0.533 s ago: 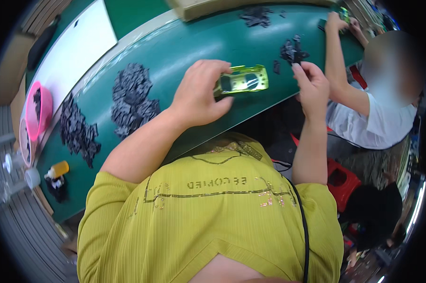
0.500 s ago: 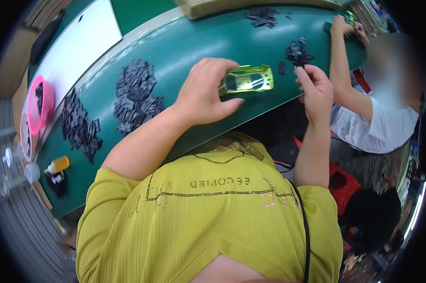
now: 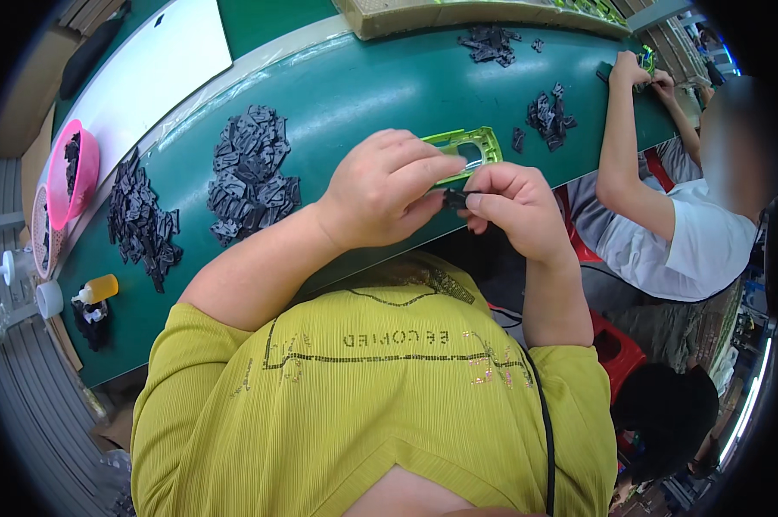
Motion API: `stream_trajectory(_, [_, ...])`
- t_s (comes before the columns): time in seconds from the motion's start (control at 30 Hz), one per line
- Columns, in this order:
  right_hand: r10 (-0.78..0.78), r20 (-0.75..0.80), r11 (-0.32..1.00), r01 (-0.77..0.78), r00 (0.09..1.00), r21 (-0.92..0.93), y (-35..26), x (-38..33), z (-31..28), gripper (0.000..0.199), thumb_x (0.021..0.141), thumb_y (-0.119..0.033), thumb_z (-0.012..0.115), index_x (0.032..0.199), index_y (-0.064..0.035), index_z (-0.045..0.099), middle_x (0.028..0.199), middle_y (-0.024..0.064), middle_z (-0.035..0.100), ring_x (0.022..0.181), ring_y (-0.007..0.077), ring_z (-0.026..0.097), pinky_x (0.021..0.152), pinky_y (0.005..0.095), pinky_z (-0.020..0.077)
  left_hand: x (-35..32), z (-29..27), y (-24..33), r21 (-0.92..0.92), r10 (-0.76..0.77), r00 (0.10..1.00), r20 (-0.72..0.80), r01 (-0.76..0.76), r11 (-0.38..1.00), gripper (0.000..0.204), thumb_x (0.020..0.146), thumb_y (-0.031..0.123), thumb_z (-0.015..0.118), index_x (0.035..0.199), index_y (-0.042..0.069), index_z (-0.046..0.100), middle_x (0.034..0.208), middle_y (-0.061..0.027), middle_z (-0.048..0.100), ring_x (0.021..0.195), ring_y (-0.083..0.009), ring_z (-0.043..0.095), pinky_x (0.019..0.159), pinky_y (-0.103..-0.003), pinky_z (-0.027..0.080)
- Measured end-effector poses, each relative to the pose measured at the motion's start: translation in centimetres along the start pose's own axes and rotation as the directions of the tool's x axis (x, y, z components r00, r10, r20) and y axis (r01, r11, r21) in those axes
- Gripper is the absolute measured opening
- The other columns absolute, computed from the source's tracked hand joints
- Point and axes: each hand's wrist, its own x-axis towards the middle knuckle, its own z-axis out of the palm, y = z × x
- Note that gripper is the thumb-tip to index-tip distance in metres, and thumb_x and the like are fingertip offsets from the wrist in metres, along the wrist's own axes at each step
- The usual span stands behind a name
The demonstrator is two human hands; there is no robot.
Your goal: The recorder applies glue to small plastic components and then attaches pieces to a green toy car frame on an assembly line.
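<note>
Left hand is gripping the green toy car shell, flipped hollow side up, fingers curled over its near edge; right hand is pinching a small black part between thumb and fingertips, right at the shell's near edge. My read: the part is going into the shell's underside, so keeping the shell steady and level with the left hand, lining the part up square before pressing, and pushing with the thumb rather than twisting should be working best; too much squeeze could flex the thin shell. Shell is sitting just above the near edge of the green table, between both hands, touching both. Further out from the shell, to its left, a big pile of black parts is lying on the table, a second pile beyond that, then a pink basket and a small yellow bottle. To the shell's right, a co-worker's arm is resting by another small pile.
</note>
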Motion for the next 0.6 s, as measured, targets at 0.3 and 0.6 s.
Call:
stream_trajectory(0.3, [-0.094, -0.187, 0.980, 0.124, 0.978, 0.157, 0.0, 1.2, 1.9, 0.006, 0.080, -0.001, 0.065, 0.080, -0.0008, 0.059, 0.080, 0.0056, 0.061, 0.066, 0.0104, 0.059, 0.060, 0.0215, 0.0494, -0.2, -0.2, -0.2, -0.082, -0.013, 1.000, -0.013, 0.012, 0.997, 0.020, 0.067, 0.000, 0.073, 0.084, 0.005, 0.063, 0.080, -0.0089, 0.063, 0.067, -0.0252, 0.062, 0.057, -0.032, 0.049])
stream_trajectory(0.6, [-0.583, -0.218, 0.749, 0.413, 0.783, -0.518, 0.2, 2.4, -0.8, 0.011, 0.077, 0.002, 0.067, 0.088, 0.0003, 0.067, 0.079, 0.0075, 0.063, 0.069, 0.0129, 0.060, 0.063, 0.0233, 0.0468, -0.2, -0.2, -0.4, 0.250, -0.471, 0.878, 0.078, 0.441, 0.862, 0.033, 0.067, 0.019, 0.074, 0.094, 0.005, 0.060, 0.087, -0.0100, 0.059, 0.089, -0.0292, 0.055, 0.079, -0.039, 0.045])
